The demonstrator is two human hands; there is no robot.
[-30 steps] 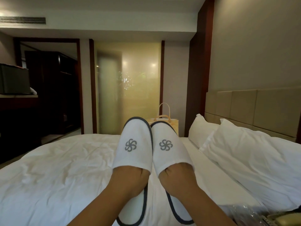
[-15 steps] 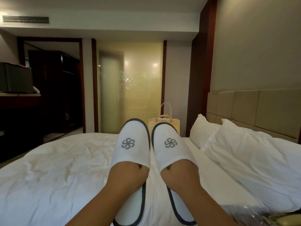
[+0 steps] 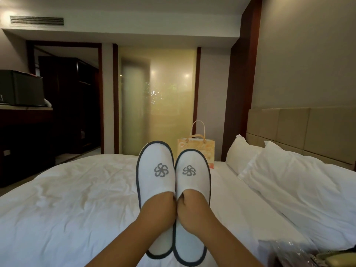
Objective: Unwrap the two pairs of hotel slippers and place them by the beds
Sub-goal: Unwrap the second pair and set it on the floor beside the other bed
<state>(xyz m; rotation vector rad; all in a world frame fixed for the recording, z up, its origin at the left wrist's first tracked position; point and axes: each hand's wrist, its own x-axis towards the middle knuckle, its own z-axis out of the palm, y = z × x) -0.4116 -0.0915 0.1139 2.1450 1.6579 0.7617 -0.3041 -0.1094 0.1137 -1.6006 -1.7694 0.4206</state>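
Two white hotel slippers with dark grey trim and a grey pinwheel logo are held up side by side over the bed (image 3: pixel 77 199). My left hand (image 3: pixel 158 209) is slid into the left slipper (image 3: pixel 156 170), and my right hand (image 3: pixel 194 211) is slid into the right slipper (image 3: pixel 190 170). The toes point up and away from me, and the heels hang below my wrists. Both slippers touch along their inner edges, and my hands press against each other. The fingers of both hands are hidden inside the uppers. Crumpled clear plastic wrapping (image 3: pixel 289 251) lies at the bottom right.
White pillows (image 3: pixel 289 180) lean on a beige padded headboard (image 3: pixel 308 128) at the right. A yellow paper gift bag (image 3: pixel 200 149) stands beyond the bed's far side. A dark box (image 3: pixel 21 87) sits on a counter at the left, in front of a dark wardrobe and doorway.
My hands moved closer together, so the small gap between the slippers has closed. The left slipper now stands a little higher than the right one.
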